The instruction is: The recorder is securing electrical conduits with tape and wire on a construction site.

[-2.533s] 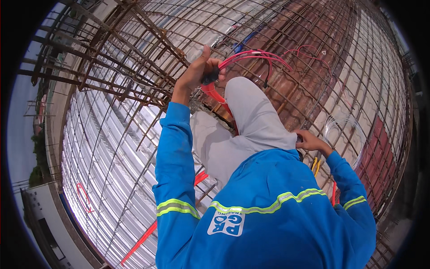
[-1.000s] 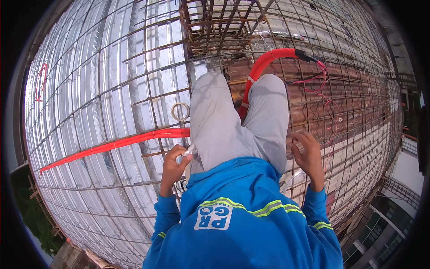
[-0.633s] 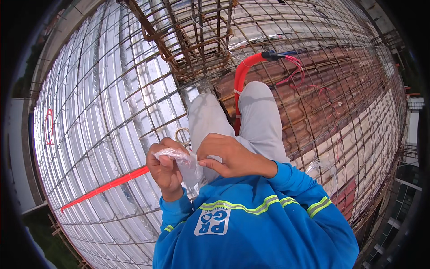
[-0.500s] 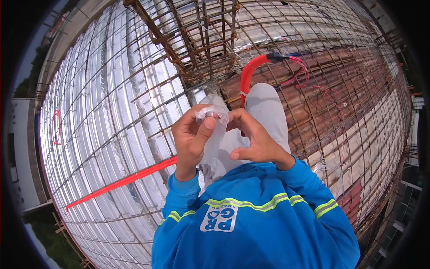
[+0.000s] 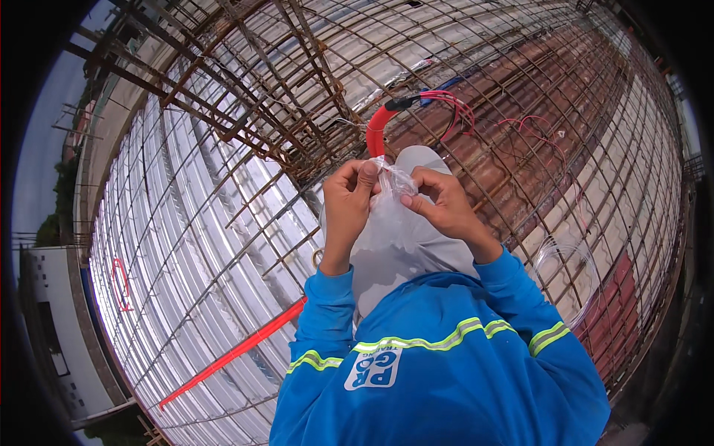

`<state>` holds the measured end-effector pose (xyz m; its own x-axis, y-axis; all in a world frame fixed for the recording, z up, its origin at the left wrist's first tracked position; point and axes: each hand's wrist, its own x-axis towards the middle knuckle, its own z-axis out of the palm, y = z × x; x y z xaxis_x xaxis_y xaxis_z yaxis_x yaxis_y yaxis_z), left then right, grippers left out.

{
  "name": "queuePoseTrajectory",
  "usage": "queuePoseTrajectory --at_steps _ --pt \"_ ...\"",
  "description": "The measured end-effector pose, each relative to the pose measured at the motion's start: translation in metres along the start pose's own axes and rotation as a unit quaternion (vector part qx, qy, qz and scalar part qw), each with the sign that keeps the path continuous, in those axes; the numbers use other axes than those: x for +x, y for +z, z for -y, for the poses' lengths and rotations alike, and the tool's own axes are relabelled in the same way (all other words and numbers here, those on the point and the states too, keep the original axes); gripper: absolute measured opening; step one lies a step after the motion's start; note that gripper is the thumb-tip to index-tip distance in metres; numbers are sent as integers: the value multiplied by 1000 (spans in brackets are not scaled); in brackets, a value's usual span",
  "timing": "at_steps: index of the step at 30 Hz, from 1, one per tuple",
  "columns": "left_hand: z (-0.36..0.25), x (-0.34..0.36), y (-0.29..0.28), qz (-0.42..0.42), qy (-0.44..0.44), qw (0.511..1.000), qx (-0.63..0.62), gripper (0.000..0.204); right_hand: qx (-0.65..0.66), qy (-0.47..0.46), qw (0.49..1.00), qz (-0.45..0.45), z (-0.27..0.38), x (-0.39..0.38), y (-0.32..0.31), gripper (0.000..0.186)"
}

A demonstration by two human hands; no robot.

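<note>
Clear plastic film (image 5: 392,215): gathered between both hands, in front of the grey trousers (image 5: 439,256); its top was bunched and crumpled, its lower part hung loose and blurred into the cloth behind. Whether it was a bag or a sheet could not be told.
Left hand (image 5: 347,202): pinched the film's bunched top between thumb and curled fingers; the fingertips were partly hidden by hand and film.
Right hand (image 5: 448,204): pinched the film at its 2 o'clock side, thumb below the bent forefinger; the other fingertips were hard to make out.
Upright red conduit (image 5: 377,134): at 12 o'clock from the film, bending over at the top; its lower end was hidden behind hands and film.
Black wrap (image 5: 402,103): around the conduit's mouth, with pink wires (image 5: 462,111) looping out at 1 o'clock.
Low red conduit (image 5: 234,360): toward 7 to 8 o'clock, its near end hidden behind the blue sleeve (image 5: 327,305).
Tan ring: at 8 o'clock, almost wholly covered by the left wrist.
Clear coil (image 5: 591,260): between 3 and 4 o'clock, faint against the sheeting.
Rusty bars (image 5: 223,132): at 10 to 11 o'clock, overlapping too thickly to separate.
</note>
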<state>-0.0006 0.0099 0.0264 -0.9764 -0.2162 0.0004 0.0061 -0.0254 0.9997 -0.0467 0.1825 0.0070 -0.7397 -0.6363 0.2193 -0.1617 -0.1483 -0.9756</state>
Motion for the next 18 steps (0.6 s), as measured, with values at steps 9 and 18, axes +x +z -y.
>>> queuePoseTrajectory --at_steps 9,18 --pt "21 18 -1 278 -50 943 178 43 211 58 960 -173 -7 5 -26 24" --pt "43 29 -10 65 43 980 -181 35 270 136 953 -21 -8 2 -62 36"
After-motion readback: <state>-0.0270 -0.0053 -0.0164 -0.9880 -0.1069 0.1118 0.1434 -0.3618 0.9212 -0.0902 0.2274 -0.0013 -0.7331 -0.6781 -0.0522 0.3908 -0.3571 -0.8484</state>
